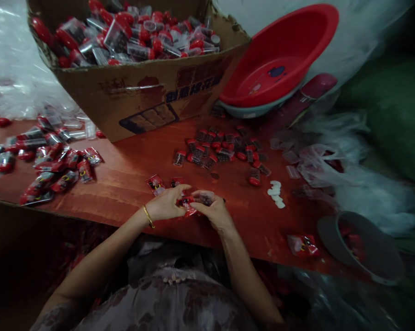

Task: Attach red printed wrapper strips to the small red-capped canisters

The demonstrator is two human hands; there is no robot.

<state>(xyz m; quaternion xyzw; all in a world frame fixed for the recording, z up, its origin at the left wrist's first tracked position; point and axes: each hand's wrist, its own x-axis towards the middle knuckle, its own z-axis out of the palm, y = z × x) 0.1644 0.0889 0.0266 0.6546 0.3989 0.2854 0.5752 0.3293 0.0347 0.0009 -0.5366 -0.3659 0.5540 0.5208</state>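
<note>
My left hand (167, 202), with a gold bangle at its wrist, is closed on a small red printed packet (188, 205). My right hand (212, 209) meets it there, its thumb on the packet's right side. A clear plastic container (207, 198) with dark contents lies in the curled fingers of the right hand. Just beyond the left hand, two more red packets lie on the table, one a printed red packet (155, 184). Farther back, several small clear containers with red caps (224, 147) lie in a loose pile.
A cardboard box (138, 105) full of red-capped containers stands at the back. Filled tubes and packets (64, 177) lie on the left. Right are a red basin (272, 69), white discs (276, 194), plastic bags (321, 165), a packet (303, 245) and a grey bin (376, 271).
</note>
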